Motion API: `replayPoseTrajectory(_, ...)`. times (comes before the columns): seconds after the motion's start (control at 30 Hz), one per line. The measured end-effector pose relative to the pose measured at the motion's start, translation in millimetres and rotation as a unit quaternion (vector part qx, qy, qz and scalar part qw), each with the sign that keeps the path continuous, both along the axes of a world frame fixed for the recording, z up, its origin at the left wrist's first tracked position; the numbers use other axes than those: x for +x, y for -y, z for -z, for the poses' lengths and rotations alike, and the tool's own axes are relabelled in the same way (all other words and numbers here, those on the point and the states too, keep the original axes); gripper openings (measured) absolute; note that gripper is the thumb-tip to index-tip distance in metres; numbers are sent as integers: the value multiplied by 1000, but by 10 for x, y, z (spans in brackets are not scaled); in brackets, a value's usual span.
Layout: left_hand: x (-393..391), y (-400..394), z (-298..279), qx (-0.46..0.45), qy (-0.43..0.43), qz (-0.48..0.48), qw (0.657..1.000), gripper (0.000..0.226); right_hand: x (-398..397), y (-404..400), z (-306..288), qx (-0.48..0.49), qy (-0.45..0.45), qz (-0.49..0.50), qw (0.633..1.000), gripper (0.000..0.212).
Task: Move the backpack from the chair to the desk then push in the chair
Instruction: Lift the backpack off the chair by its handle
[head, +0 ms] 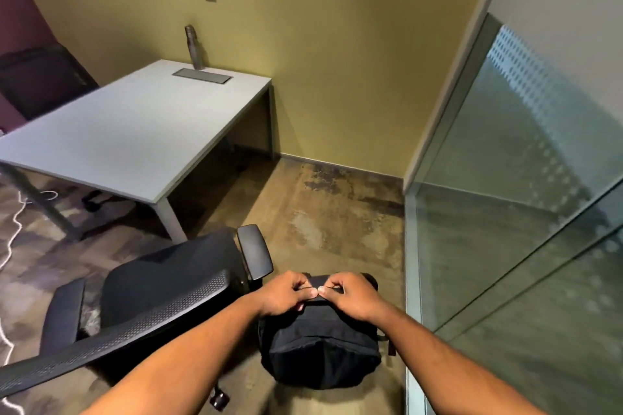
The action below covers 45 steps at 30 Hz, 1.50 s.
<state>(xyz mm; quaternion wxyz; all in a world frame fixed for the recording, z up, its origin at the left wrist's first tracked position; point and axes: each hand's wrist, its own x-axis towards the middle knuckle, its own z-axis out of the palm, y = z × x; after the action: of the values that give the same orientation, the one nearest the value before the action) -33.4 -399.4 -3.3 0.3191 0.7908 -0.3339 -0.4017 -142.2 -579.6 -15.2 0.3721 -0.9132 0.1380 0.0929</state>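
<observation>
Head view: both hands together at the top of a black fabric backpack [320, 357], thumbs nearly touching. Left hand [286, 296] curled, fingers [301, 281] bent and closed over the black top handle; right hand [350, 296] the same, fingers [332, 283] pinching the handle just beside the left thumb. Backpack directly beneath the fingers, off the seat, over the mottled brown concrete floor [320, 212]; whether hanging or resting on that floor, cannot tell. Just left of the fingers, a black office chair [161, 280] with perforated mesh backrest, padded seat and black armrest pad, the pad close beside the left knuckles. Beyond the fingers and to the left, well apart, a white rectangular desk [135, 131] with pale metal legs, a grey metal cable flap set in its top, and a slim grey metal bottle [195, 47] upright at the far edge. Farther left of the desk, a second dark chair [40, 77] against a maroon wall. Right of the fingers, a glass partition [522, 178] with a dotted frosted band. Far left, a white cord [13, 229] trailing across patterned carpet.
</observation>
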Motion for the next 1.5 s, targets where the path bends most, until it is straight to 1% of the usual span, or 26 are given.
replayPoseTrajectory(0.1,164,361,-18,-11,3,-4,1000,35,149,328,-43,-5,5,25,1000,33)
replayPoseTrajectory(0.27,522,951,58,-21,6,11,1000,30,465,874,-12,-9,-7,47,999,32)
replayPoseTrajectory(0.43,1059,1534,133,-22,16,58,998,36,904,1382,48,-30,-16,66,997,32)
replayPoseTrajectory(0.63,1765,2113,90,-41,10,64,997,42,1562,1949,-92,-23,-20,83,996,41)
replayPoseTrajectory(0.77,2170,2479,16,-40,23,70,996,41,1957,2322,-140,-29,-21,82,996,40)
replayPoseTrajectory(0.9,2599,2860,-14,-33,23,65,997,38,2396,2697,-105,-19,-10,87,996,32)
replayPoseTrajectory(1.03,3058,3274,-14,-25,37,60,997,37,2913,3146,-52,-16,-16,70,997,35)
replayPoseTrajectory(1.17,3538,3737,8,0,66,30,997,34,3485,3641,-17,2,-13,57,998,30)
replayPoseTrajectory(1.3,4008,4070,-48,-1,60,-29,998,35,4126,4036,-121,-5,-19,-7,1000,38)
replayPoseTrajectory(1.5,4612,4252,-123,12,75,-96,992,28,4999,4331,-294,-36,-15,-87,995,36)
